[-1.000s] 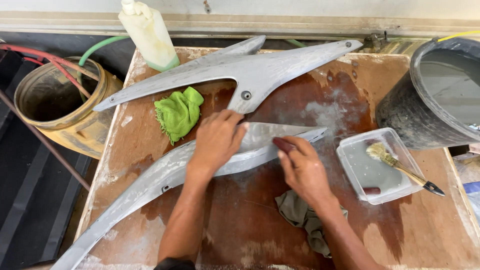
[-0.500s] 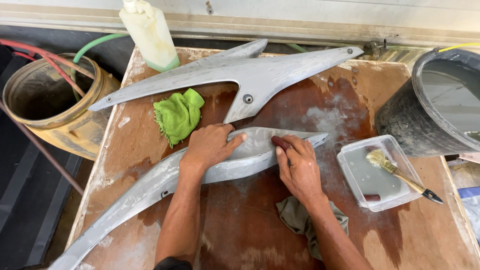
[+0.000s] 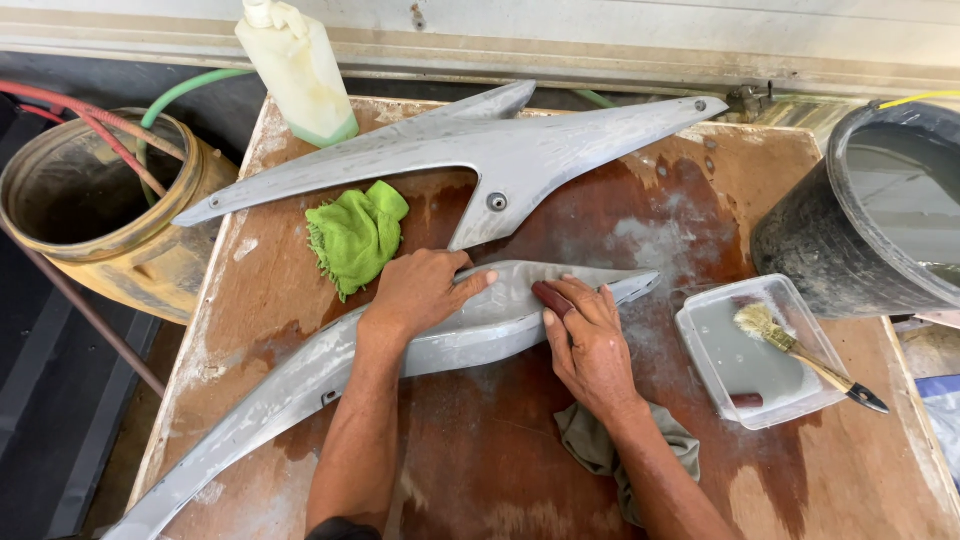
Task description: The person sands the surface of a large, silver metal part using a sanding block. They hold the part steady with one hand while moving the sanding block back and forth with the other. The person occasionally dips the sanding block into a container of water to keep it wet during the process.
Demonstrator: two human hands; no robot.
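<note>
- The long curved grey panel (image 3: 440, 335) lies flat on the wet brown counter (image 3: 820, 470), running from the near left corner up toward the middle right, its pointed tip just short of the plastic tray.
- The left hand (image 3: 420, 290) lies palm down on the panel's broad middle, fingers spread flat and gripping nothing, pinning it to the counter.
- The right hand (image 3: 585, 345) has its fingers curled tight over a small dark red sanding block (image 3: 552, 298), pressed onto the panel's upper face beside the left thumb.
- Judging by the surface, the whole panel is dull and chalky with pale slurry, so much of the rubbing down looks done; the part under the block seems to be what is in hand, and the wet residue has not been wiped off.
- A grey rag (image 3: 600, 450) lies on the counter under the right forearm.
- A green cloth (image 3: 355, 232) sits bunched just beyond the left hand.
- A second grey panel (image 3: 520, 150), forked, lies across the far side, equally dull.
- To the right, a clear tray (image 3: 705, 355) of cloudy water holds a brush (image 3: 790, 345).
- Beyond it stands a dark bucket (image 3: 810, 230) of water; a pale bottle (image 3: 298, 70) and a yellowish bucket (image 3: 150, 260) stand to the left.
</note>
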